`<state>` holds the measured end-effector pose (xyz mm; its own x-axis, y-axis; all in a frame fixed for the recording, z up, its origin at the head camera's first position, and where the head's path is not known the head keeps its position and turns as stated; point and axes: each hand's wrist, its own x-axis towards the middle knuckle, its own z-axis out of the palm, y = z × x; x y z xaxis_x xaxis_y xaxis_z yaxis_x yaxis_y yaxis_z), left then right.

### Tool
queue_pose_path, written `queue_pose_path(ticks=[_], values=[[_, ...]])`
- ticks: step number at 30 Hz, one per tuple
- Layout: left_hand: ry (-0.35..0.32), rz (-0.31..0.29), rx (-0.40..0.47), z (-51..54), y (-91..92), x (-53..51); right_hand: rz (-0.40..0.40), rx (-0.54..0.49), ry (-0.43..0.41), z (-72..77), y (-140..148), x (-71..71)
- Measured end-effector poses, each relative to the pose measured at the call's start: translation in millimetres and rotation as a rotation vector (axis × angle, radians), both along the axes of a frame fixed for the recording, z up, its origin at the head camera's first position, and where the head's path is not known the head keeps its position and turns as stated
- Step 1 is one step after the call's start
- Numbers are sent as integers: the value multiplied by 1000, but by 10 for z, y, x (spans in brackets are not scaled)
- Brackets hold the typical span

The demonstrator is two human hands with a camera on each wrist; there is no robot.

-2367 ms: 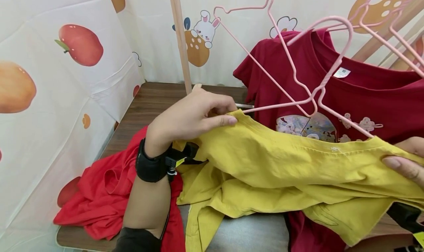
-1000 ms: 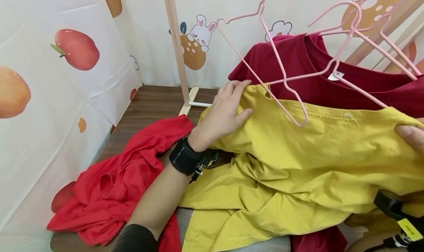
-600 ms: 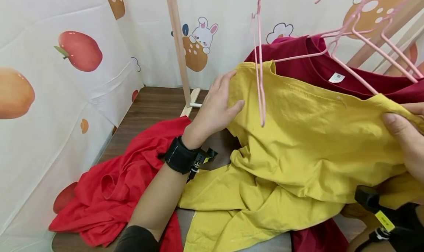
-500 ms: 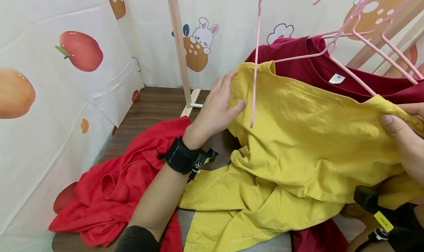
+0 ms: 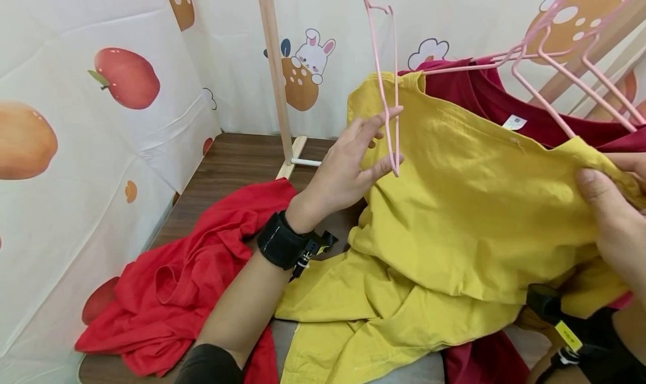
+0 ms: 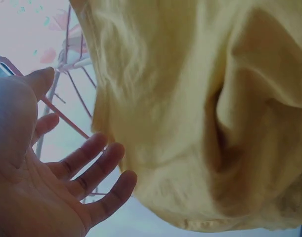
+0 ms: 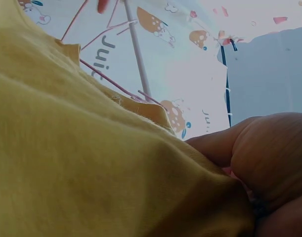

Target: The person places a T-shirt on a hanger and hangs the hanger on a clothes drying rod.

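Note:
A yellow shirt (image 5: 479, 204) hangs across the head view, a pink wire hanger (image 5: 541, 100) running through its neckline. My right hand (image 5: 618, 218) grips the shirt near its right shoulder, thumb in front; in the right wrist view, cloth hides part of that hand. To the left, my left hand (image 5: 345, 168) is raised beside the shirt's other shoulder. Its index finger and thumb reach to a bare pink hanger (image 5: 396, 95) dangling edge-on in front of the cloth. In the left wrist view, the left fingers (image 6: 108, 163) are spread apart with nothing gripped.
Behind the shirt hangs a dark red T-shirt (image 5: 487, 92), with more pink hangers (image 5: 595, 81) to its right. A crumpled red garment (image 5: 202, 277) lies on the wooden table (image 5: 227, 157). A wooden rack post (image 5: 275, 64) stands at the back, before a printed curtain.
The yellow shirt and its hanger have been raised toward the rack. My left hand let go of the shirt's shoulder and moved right to the bare hanger, which has swung round. My right hand keeps its grip.

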<state>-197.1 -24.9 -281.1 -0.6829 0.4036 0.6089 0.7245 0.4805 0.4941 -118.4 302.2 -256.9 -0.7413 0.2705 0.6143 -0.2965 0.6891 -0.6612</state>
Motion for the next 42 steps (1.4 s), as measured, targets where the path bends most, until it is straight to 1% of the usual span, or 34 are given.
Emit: queue_pose_path(ticks=[3, 6, 8, 10, 12, 15, 17, 19, 22, 25, 28, 31, 32, 34, 38, 40, 42], values=[[46, -19, 15, 26, 4, 27, 1, 14, 30, 18, -73, -12], [71, -31, 28, 50, -5, 49, -6, 20, 30, 35, -150, -21], [81, -30, 42, 68, -16, 64, -23, 27, 21, 56, -211, -13], [102, -15, 54, 90, -32, 75, -31, 34, 22, 82, -279, 1], [137, 23, 59, 114, -57, 86, -48, 41, 19, 113, -351, 19], [205, 96, 49, 153, -102, 96, -60, 17, 17, 148, -433, 36], [244, 135, 45, 175, -132, 103, -84, 8, 7, 163, -463, 42], [269, 161, 47, 197, -159, 108, -107, -1, 6, 164, -468, 44], [292, 194, 49, 227, -207, 113, -133, -23, 30, 164, -454, 33], [293, 249, 24, 257, -270, 123, -146, -67, 72, 174, -445, 14], [271, 298, -34, 280, -332, 153, -152, -119, 74, 206, -473, -5], [240, 325, -93, 294, -369, 182, -160, -138, 33, 239, -528, -8], [235, 334, -115, 296, -374, 190, -163, -145, 6, 248, -546, -4], [225, 346, -155, 298, -371, 203, -158, -123, -31, 256, -581, 3], [207, 376, -275, 295, -310, 249, -187, -26, -96, 258, -626, 26], [207, 393, -347, 288, -250, 283, -206, 17, -112, 261, -642, 43], [197, 423, -445, 281, -169, 334, -216, 54, -97, 255, -661, 75]])
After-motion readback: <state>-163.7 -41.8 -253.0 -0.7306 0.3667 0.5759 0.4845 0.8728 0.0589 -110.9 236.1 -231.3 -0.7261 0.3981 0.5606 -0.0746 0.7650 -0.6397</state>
